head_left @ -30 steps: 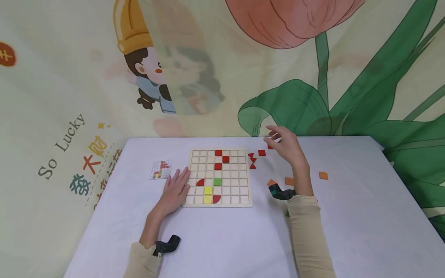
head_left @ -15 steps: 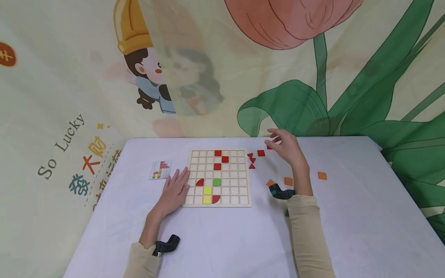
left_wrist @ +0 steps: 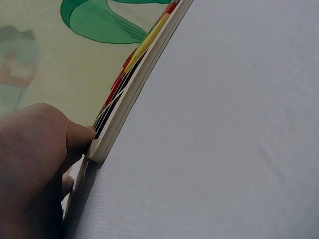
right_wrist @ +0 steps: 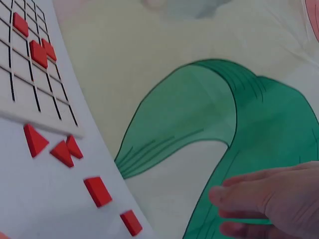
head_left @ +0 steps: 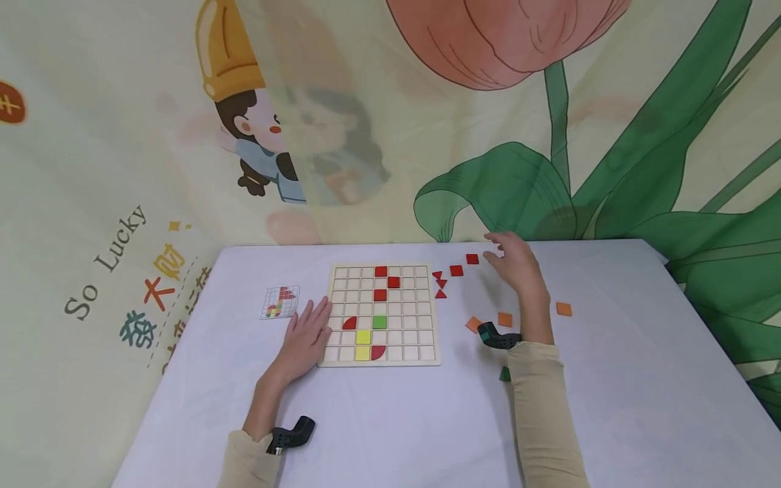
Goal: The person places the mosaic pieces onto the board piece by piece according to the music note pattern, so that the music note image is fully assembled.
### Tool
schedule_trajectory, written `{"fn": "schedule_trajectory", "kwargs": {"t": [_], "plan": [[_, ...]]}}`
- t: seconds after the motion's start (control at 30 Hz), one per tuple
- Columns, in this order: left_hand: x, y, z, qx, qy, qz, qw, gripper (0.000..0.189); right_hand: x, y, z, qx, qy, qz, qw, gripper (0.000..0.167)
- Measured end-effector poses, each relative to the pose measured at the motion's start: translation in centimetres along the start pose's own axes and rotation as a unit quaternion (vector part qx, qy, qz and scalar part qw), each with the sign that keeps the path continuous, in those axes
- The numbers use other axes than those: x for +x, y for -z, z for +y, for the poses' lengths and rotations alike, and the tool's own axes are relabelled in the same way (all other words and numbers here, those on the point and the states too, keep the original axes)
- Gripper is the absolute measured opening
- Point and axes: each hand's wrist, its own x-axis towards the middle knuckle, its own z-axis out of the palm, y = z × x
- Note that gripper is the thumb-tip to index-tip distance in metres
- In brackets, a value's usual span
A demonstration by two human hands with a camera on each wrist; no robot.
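Observation:
A light wooden grid board (head_left: 415, 364) lies on the white table, with red, yellow and green pieces set in some of its squares. My left hand (head_left: 305, 340) rests flat at its left edge, fingers straight; in the left wrist view the thumb touches the board's corner (left_wrist: 98, 149). To the right of the board, my right hand (head_left: 517, 266) hovers near the table's back edge with loosely bent fingers and nothing visible between them. Close to its fingertips lies a red square tile (head_left: 472, 259), and another red tile (head_left: 456, 270) is nearer the board.
Several red triangles (head_left: 441, 293) lie along the board's right side. Orange tiles (head_left: 505, 319) and a green piece (head_left: 505, 374) are spread near the right forearm. A small printed pattern card (head_left: 280, 302) sits left of the board. A patterned cloth hangs behind the table.
My right hand has shifted right and slightly nearer, uncovering the red square tile at the back. The left hand stays in place on the board; the head view has tilted slightly.

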Motion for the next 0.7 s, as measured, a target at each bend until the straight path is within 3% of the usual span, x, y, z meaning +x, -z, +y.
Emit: {"fn": "schedule_trajectory", "kwargs": {"t": [0.13, 0.23, 0.37, 0.5, 0.6, 0.7], "plan": [[0.0, -0.1, -0.1, 0.000, -0.001, 0.001, 1.0000, 0.057, 0.0, 0.2, 1.1, -0.008, -0.019, -0.001, 0.9998, 0.042], [0.0, 0.0, -0.1, 0.003, 0.000, 0.001, 1.0000, 0.057, 0.1, -0.3, 1.1, 0.010, -0.009, -0.024, 0.9996, 0.042], [0.0, 0.0, -0.2, 0.005, 0.000, 0.000, 1.0000, 0.057, 0.4, -1.9, -0.5, 0.021, 0.023, -0.078, 0.9965, 0.036], [0.0, 0.0, -0.3, 0.004, 0.002, 0.000, 1.0000, 0.057, 0.3, -3.8, -2.6, -0.002, 0.048, -0.137, 0.9894, 0.028], [0.0, 0.0, -0.3, -0.001, 0.001, -0.001, 1.0000, 0.057, 0.1, -4.9, -3.8, -0.015, 0.037, -0.157, 0.9869, 0.025], [0.1, 0.0, -0.4, -0.002, -0.001, 0.001, 1.0000, 0.057, 0.0, -5.7, -4.3, -0.024, 0.010, -0.151, 0.9881, 0.023]]}}
